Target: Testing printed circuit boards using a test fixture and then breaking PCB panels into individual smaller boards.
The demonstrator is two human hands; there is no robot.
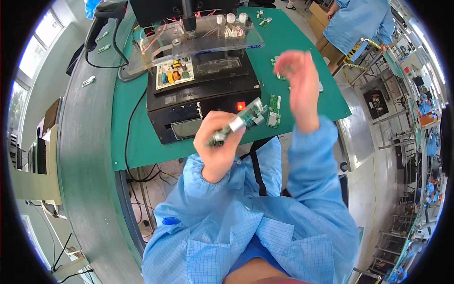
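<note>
My left hand [218, 139] is closed around a small green circuit board [254, 112], held tilted above the front of a black test box [203, 94]. White and metal parts show on the board, and my fingers cover its middle. Over the right side of the green mat, my right hand [301, 83] is raised and slightly blurred, its fingers apart and bent, with nothing visible in them. Another green board [273, 111] lies on the mat between my hands. Partly behind my right fingers is one more board [276, 68].
A clear plate [203, 40] with wires and a post overhangs the box, which carries a populated board [175, 73] and a lit red switch [241, 106]. A handheld scanner [100, 26] stands back left. Several boards lie along the left bench [90, 156]. A person [359, 23] stands back right.
</note>
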